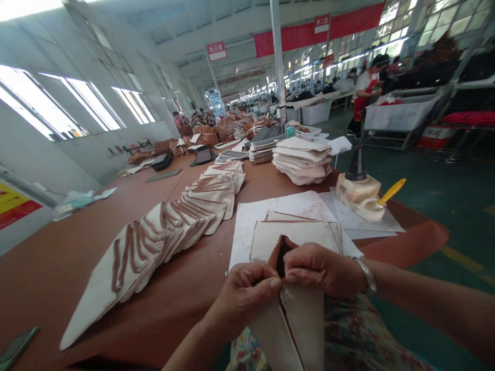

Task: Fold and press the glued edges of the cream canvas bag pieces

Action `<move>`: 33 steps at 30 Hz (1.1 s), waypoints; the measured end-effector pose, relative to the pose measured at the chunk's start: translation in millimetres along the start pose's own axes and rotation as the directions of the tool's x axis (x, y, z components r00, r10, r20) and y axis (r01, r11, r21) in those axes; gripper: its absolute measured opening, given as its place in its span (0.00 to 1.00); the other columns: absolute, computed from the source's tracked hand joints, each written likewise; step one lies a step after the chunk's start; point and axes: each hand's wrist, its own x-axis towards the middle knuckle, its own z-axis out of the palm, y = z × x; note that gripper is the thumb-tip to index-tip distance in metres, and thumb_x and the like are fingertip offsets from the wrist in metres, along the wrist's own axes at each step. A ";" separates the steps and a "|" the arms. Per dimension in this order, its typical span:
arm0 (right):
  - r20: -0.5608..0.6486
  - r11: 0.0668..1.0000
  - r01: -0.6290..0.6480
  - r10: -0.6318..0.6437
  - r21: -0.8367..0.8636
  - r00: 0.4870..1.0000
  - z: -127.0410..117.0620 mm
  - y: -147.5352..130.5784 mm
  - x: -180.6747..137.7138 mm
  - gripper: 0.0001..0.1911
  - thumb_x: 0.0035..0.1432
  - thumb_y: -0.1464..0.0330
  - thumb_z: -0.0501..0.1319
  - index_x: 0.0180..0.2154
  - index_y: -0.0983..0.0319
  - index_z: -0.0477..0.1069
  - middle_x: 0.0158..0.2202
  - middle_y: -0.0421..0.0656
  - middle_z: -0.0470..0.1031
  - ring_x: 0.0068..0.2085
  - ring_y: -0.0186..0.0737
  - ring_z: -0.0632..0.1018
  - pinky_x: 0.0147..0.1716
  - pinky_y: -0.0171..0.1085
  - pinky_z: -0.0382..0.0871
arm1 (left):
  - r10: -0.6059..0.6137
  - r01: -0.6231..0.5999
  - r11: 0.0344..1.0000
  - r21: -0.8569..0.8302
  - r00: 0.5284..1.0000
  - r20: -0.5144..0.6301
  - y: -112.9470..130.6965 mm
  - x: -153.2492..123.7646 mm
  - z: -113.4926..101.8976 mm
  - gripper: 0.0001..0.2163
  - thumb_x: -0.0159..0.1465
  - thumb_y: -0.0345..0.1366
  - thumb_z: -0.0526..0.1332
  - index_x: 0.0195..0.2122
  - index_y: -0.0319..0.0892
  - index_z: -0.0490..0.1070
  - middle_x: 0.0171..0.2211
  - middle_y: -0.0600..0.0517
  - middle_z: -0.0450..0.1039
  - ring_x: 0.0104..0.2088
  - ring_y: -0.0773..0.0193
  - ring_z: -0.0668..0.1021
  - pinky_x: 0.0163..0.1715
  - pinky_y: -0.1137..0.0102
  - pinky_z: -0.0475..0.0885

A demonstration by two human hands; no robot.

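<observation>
**Two hands pinching one cream cloth piece at the table edge**

Both hands are closed in a pinch on the same thing. The left hand [247, 291] has thumb and fingertips pressed together on the top of a cream cloth piece [305, 319], and the right hand [320, 268] grips it from the other side, knuckles almost touching the left. A dark brown tab [281, 252] sticks up right between the two grips. There's a silver bracelet [367, 275] on the right wrist.

Using the white paper sheet [247, 221] as the reference: the held cloth piece is at the near edge of the sheet and hangs down off the table [77, 257] toward the lap. On the sheet itself, just behind the hands, lies a small pile of flat cream pieces [297, 232] with brown edging. Left of the sheet, a long fanned row of pieces [174, 232] with brown strips runs away across the table. Just right of the sheet sits a glue pot [358, 193] with a black cone on top and a yellow-handled brush [391, 191] resting in it. Behind the sheet there's a tall stack of folded cloth [303, 159]. Far back and to the right, well apart from the sheet, a person in a red apron [365, 90] stands by a cart.
</observation>
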 end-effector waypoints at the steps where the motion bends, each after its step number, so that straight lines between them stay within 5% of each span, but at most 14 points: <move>1: 0.022 1.000 0.006 -0.006 0.006 1.000 -1.4 -0.8 1.0 0.21 0.70 0.57 0.51 0.30 0.65 0.67 0.28 0.38 0.63 0.30 0.31 0.63 0.29 0.30 0.59 | 0.012 -0.011 0.999 0.044 1.000 -0.004 1.9 -0.2 -0.2 0.18 0.58 0.49 0.67 0.27 0.37 0.70 0.23 0.55 0.63 0.23 0.72 0.62 0.23 0.75 0.54; 4: 0.076 0.999 0.029 -0.027 -0.020 0.997 -6.4 -4.6 3.8 0.19 0.70 0.59 0.52 0.31 0.66 0.68 0.28 0.38 0.64 0.30 0.31 0.64 0.30 0.30 0.59 | 0.013 -0.016 0.992 0.128 0.999 0.031 8.8 -1.5 -2.9 0.19 0.58 0.51 0.67 0.29 0.36 0.72 0.24 0.54 0.65 0.25 0.71 0.63 0.24 0.75 0.55; 10: 0.116 1.000 0.013 -0.016 0.023 0.993 -7.7 -2.3 1.8 0.17 0.67 0.60 0.57 0.31 0.66 0.68 0.27 0.37 0.62 0.29 0.30 0.62 0.27 0.29 0.56 | -0.103 0.106 0.994 -0.031 0.991 0.085 14.4 -0.7 -12.4 0.26 0.63 0.57 0.58 0.30 0.34 0.76 0.24 0.52 0.65 0.23 0.69 0.65 0.23 0.73 0.56; 13: 0.101 0.997 0.065 -0.068 0.029 0.993 -6.3 -2.9 1.2 0.15 0.67 0.63 0.57 0.30 0.66 0.67 0.28 0.37 0.62 0.30 0.31 0.63 0.29 0.29 0.57 | -0.150 0.149 0.989 0.022 0.978 0.142 12.5 0.6 -11.7 0.21 0.59 0.54 0.64 0.28 0.36 0.72 0.21 0.55 0.61 0.21 0.71 0.62 0.22 0.74 0.53; 21: 0.133 0.998 0.052 -0.057 0.043 0.989 -9.8 -1.5 -1.6 0.17 0.67 0.61 0.57 0.30 0.66 0.67 0.27 0.37 0.62 0.30 0.31 0.62 0.28 0.29 0.57 | 0.036 -0.069 0.971 0.229 0.989 0.144 12.4 -5.8 -6.3 0.20 0.62 0.52 0.62 0.27 0.38 0.65 0.23 0.58 0.57 0.24 0.72 0.58 0.22 0.75 0.51; 26: 0.165 0.999 0.038 -0.036 -0.008 0.986 -12.7 -6.9 -9.2 0.16 0.68 0.59 0.57 0.35 0.67 0.70 0.30 0.39 0.66 0.31 0.32 0.65 0.31 0.30 0.60 | -0.034 -0.003 0.989 0.145 0.966 0.257 15.5 -7.9 -24.2 0.20 0.51 0.48 0.73 0.28 0.38 0.67 0.23 0.58 0.60 0.26 0.71 0.61 0.24 0.75 0.55; 30: 0.172 0.996 0.070 -0.058 -0.064 0.983 -22.7 -13.7 -10.8 0.15 0.67 0.61 0.57 0.39 0.67 0.72 0.34 0.45 0.72 0.34 0.35 0.70 0.35 0.33 0.64 | -0.125 0.002 0.940 0.341 0.932 0.339 28.3 -15.0 -51.2 0.18 0.52 0.47 0.72 0.28 0.37 0.71 0.26 0.56 0.64 0.28 0.68 0.64 0.27 0.75 0.60; 33: 0.210 0.987 0.091 -0.062 -0.131 0.976 -43.7 -14.2 -3.9 0.14 0.67 0.62 0.58 0.40 0.67 0.73 0.36 0.48 0.75 0.37 0.38 0.74 0.38 0.34 0.67 | -0.036 -0.139 0.825 0.548 0.955 0.296 43.6 -21.6 -61.4 0.15 0.57 0.46 0.68 0.26 0.38 0.72 0.27 0.55 0.66 0.30 0.67 0.66 0.29 0.74 0.60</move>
